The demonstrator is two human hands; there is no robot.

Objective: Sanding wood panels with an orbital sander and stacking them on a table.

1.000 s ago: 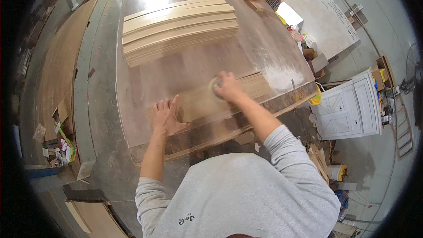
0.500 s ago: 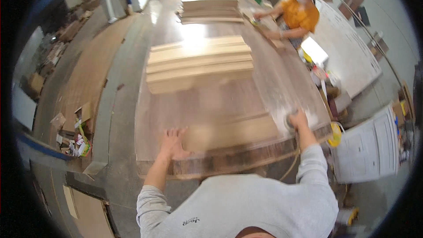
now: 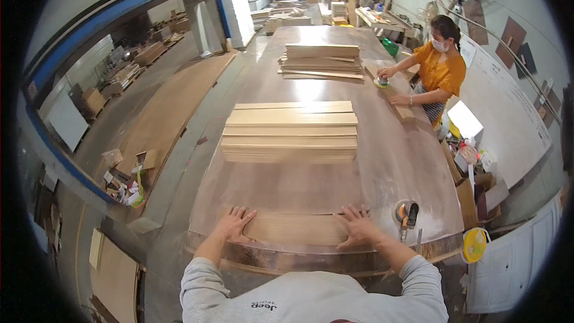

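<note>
A flat, light brown wooden board (image 3: 296,229) lies near the front edge of the table, its length running left to right. My left hand (image 3: 235,225) rests at its left end with the fingers spread. At the opposite end, my right hand (image 3: 357,227) is also spread, its fingers over the board's corner. Just right of that hand, a round orbital sander (image 3: 407,212) with a black and orange body stands on the dusty tabletop. Beyond the board sits a neat stack of pale wooden boards (image 3: 291,131).
Farther back on the long table (image 3: 394,173) is another board stack (image 3: 321,60). A masked person in orange (image 3: 442,72) works at the right edge with a second sander (image 3: 381,82) on a board. A yellow bucket (image 3: 475,245) hangs by the near right corner.
My right hand has let go of the sander and moved left onto the board's right end. My left hand stays at the left end. The view has tilted upward.
</note>
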